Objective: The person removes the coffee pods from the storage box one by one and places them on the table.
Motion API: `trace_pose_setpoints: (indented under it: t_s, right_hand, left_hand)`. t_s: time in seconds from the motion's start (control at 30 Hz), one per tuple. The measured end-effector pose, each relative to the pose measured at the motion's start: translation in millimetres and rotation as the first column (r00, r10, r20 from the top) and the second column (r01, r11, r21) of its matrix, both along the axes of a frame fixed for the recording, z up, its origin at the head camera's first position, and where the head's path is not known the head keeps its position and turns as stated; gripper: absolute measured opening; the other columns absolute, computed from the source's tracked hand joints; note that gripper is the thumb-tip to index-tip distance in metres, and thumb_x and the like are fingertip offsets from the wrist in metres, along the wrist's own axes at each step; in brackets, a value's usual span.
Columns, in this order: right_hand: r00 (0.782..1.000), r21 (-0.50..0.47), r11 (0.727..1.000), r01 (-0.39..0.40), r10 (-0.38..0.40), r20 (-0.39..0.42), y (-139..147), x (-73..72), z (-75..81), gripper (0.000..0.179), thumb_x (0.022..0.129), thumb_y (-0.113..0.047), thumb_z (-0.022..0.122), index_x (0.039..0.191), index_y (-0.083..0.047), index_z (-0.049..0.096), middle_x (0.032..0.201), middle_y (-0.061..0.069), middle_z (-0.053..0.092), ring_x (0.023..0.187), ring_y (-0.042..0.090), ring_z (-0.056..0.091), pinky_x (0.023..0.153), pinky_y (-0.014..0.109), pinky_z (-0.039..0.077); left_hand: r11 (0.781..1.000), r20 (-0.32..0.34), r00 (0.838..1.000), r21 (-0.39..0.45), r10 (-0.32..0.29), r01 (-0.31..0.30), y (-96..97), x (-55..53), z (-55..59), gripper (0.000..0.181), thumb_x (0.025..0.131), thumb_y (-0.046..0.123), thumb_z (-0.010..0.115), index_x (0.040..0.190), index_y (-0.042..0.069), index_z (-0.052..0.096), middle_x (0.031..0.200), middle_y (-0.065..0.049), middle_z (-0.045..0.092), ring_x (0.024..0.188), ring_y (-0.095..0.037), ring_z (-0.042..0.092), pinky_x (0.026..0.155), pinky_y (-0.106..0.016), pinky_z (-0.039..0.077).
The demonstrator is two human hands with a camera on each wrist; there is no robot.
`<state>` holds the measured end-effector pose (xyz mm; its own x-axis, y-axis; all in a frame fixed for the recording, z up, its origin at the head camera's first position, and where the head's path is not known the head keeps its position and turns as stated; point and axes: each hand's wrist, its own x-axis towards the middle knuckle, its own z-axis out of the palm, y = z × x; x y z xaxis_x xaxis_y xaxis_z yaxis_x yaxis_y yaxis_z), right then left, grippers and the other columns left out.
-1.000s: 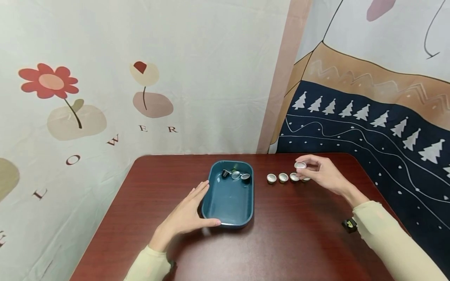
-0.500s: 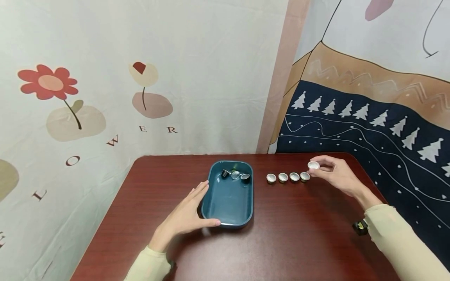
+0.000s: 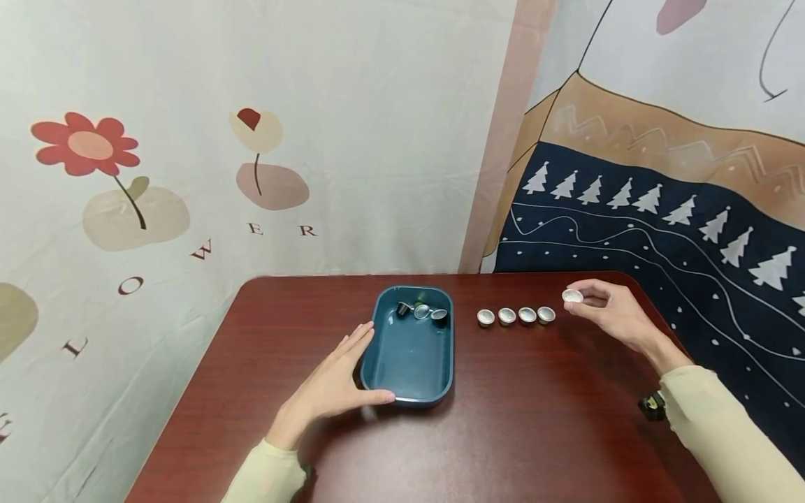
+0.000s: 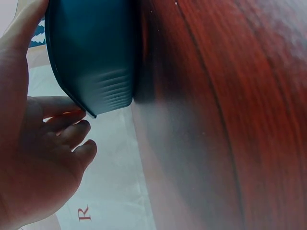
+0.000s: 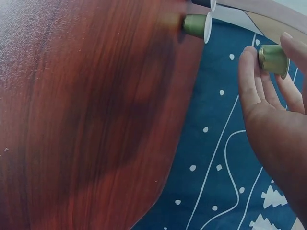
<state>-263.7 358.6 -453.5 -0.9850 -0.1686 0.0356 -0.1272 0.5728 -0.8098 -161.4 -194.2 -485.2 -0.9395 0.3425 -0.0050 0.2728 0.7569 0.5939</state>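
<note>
Shifted rightward, the right hand (image 3: 619, 318) pinches one pod (image 3: 572, 297) beyond four lined-up pods (image 3: 527, 316); more pods (image 3: 439, 316) remain in the tray (image 3: 409, 363), the left hand (image 3: 333, 381) spread wide against it.

"How's the left hand (image 3: 330, 384)?"
"Thumb (image 3: 376, 397) spread wide from the fingers (image 3: 353, 346)."
"And the right hand (image 3: 613, 314)?"
"Farther forward, thumb and fingertips (image 3: 585, 284) pinching, its forearm (image 3: 723, 426) slanting in from the right."

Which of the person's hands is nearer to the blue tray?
The left. The left hand touches the blue tray at its left and near edges. The right hand is well off to the tray's right, past the row of four pods, pinching another pod.
</note>
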Motion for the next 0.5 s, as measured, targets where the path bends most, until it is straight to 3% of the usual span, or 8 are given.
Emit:
trace_pose_setpoints:
  t_s: [0.23, 0.5]
  right_hand:
    - [1.000, 0.030, 1.000, -0.003, 0.003, -0.006, 1, 0.1, -5.5, 0.048, 0.105, -0.028, 0.084, 0.142, -0.001, 0.070, 0.132, 0.020, 0.075, 0.099, -0.008, 0.073, 0.085, 0.010, 0.063]
    - [1.000, 0.045, 0.999, 0.000, 0.001, -0.015, 3, -1.0, -16.2, 0.045, 0.104, -0.026, 0.085, 0.138, 0.000, 0.073, 0.120, 0.005, 0.081, 0.097, -0.006, 0.073, 0.083, 0.010, 0.061]
  left_hand:
    - [1.000, 0.004, 1.000, 0.010, -0.004, 0.004, -0.1, -0.4, 1.3, 0.135, 0.081, 0.078, 0.090, 0.180, 0.010, 0.029, 0.191, -0.002, 0.023, 0.178, -0.038, 0.021, 0.143, -0.064, 0.026]
    - [1.000, 0.019, 1.000, 0.013, 0.001, -0.001, 0.0, 0.2, 1.7, 0.134, 0.081, 0.077, 0.090, 0.180, 0.011, 0.029, 0.191, -0.003, 0.023, 0.178, -0.040, 0.021, 0.142, -0.066, 0.027]
